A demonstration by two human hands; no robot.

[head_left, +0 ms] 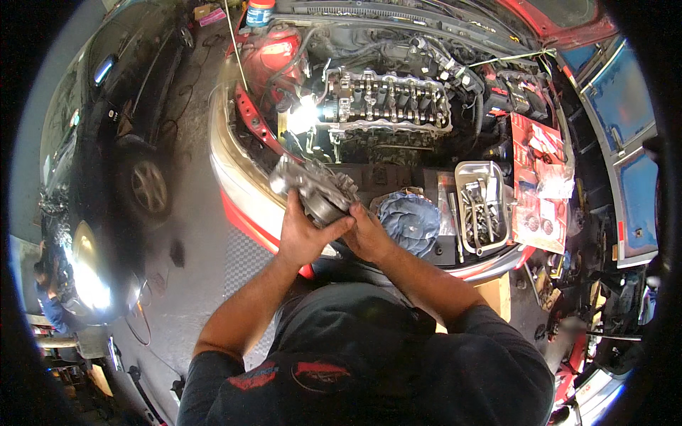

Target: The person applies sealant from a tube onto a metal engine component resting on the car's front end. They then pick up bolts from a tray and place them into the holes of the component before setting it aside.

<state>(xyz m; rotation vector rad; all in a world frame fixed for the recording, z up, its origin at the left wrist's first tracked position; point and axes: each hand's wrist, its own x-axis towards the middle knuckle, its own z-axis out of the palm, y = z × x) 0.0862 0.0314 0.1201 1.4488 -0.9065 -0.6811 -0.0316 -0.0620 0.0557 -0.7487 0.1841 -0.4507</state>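
Above the front edge of the open engine bay, both hands hold a grey cast-metal engine part (pixel 312 186), with a rounded drum-like side toward me. My left hand (pixel 302 233) grips it from below, thumb stretched across its near side. On its right end the fingers of my right hand (pixel 367 233) are closed. Its exact kind does not show clearly. Beyond it lies the bare engine (pixel 391 103), its cylinder head uncovered and its camshafts showing. A bright work lamp (pixel 304 117) shines at the engine's left end. Just right of my right hand is a crumpled blue cloth (pixel 408 221).
A metal tray (pixel 463 234) of bolts and small parts rests on the car's front. Red packaging (pixel 529 224) lies beside it, near the battery (pixel 522 96). A dark car (pixel 106 163) stands at left, with another person (pixel 53 302) by its front. Blue-panelled doors (pixel 629 199) stand at right.
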